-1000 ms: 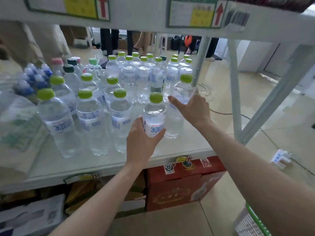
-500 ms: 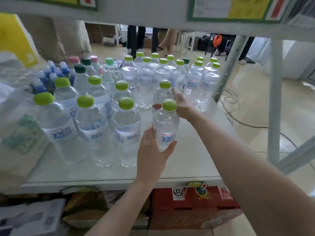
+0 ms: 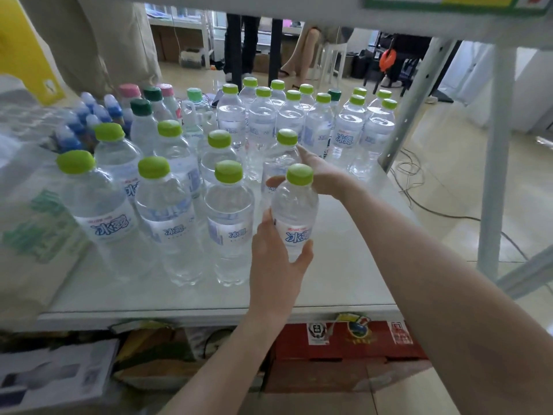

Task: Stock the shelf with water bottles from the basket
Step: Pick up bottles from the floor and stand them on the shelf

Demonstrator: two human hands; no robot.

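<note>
— Since the last look, what has shifted?

— Both hands have barely moved; the left hand [image 3: 276,259] keeps its grasp low on the front bottle [image 3: 294,211], fingers wrapped round the label, and the bottle stands upright on the shelf [image 3: 344,265] at the right end of the front row. The right hand [image 3: 317,175] has stayed behind it, curled round the second bottle [image 3: 281,163] one row back.

— Any writing?

— Each label carries blue Chinese characters with a thin red line of small print above, too small to read. The caps are lime green. Farther left stand bottles with dark green caps [image 3: 140,106], pink caps [image 3: 129,90] and a cluster of blue-capped ones [image 3: 89,121]. Below the shelf a red carton [image 3: 344,354] bears stickers I cannot read.

— And room?

— To the right of the held bottle the shelf surface is bare up to its right edge and the white upright post [image 3: 419,97]. A strip of bare surface runs along the front edge before the front row. Another shelf board [image 3: 269,6] sits above the caps.
</note>
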